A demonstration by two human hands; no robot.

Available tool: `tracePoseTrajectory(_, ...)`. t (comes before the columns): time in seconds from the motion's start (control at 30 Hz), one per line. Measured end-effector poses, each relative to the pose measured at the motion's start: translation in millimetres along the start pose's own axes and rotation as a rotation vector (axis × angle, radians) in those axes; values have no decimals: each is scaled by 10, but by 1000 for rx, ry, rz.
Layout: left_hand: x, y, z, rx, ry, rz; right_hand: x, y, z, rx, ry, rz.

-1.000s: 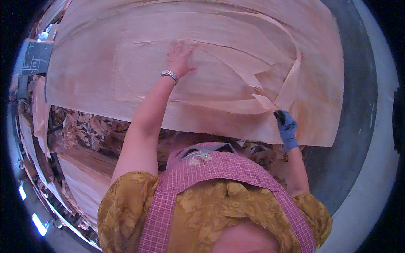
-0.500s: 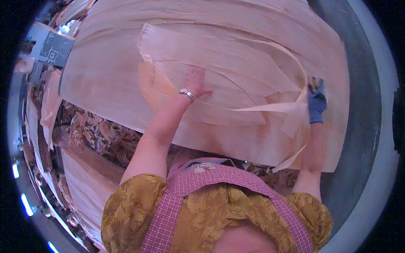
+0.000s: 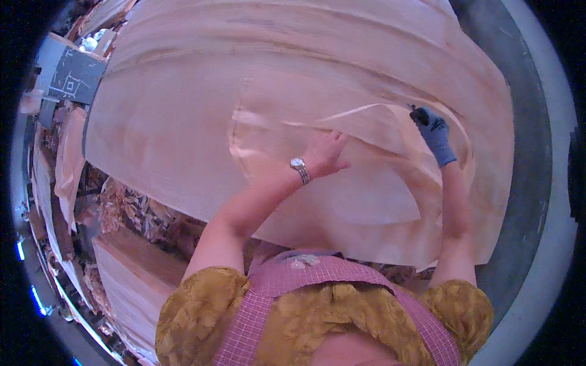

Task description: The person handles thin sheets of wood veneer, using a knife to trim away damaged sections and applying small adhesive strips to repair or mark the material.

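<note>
A large pale wood veneer sheet (image 3: 165,134) spreads out before me, wavy at its far side. On it lies a smaller veneer piece (image 3: 268,143) with a lifted left edge. My left hand (image 3: 325,154), bare and with a watch at the wrist, rests flat on this piece, thumb spread. My right hand (image 3: 434,134), in a blue-grey glove with dark fingers, is closed at the right. A small dark tip sticks out of its fingers; what it belongs to is hidden. Beside that hand a narrow veneer strip (image 3: 360,111) curls up, and more strips loop around it.
Broken veneer scraps (image 3: 140,207) fill the gap at the near left. Further left stand stacked veneer sheets (image 3: 131,274) and a dark grey panel (image 3: 76,73) with white markings. A grey surface (image 3: 528,146) borders the large sheet on the right.
My right hand has moved left and away from me, its fingers now curled. My left hand has slid right and nearer. The smaller veneer piece and the strips have shifted.
</note>
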State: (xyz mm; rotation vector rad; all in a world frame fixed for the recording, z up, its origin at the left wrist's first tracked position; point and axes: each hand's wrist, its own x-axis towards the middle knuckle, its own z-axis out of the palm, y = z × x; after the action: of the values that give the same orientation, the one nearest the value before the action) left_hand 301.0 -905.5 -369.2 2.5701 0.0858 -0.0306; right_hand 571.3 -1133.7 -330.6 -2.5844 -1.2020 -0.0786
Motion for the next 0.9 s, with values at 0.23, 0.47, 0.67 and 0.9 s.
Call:
tracePoseTrajectory(0.23, 161, -967, -446, 108, 131, -215, 1120, -253, -285, -1, -52, 4)
tracePoseTrajectory(0.47, -325, -1773, -1063, 234, 173, -483, 241, -498, 550, -94, -401, 104)
tracePoseTrajectory(0.67, -366, -2300, -630, 28, 344, -524, 21, -180, 744, 20, -92, 98)
tracePoseTrajectory(0.9, -20, -2843, -1528, -569, 412, -489, 1310, -551, 117, 66, 217, 25)
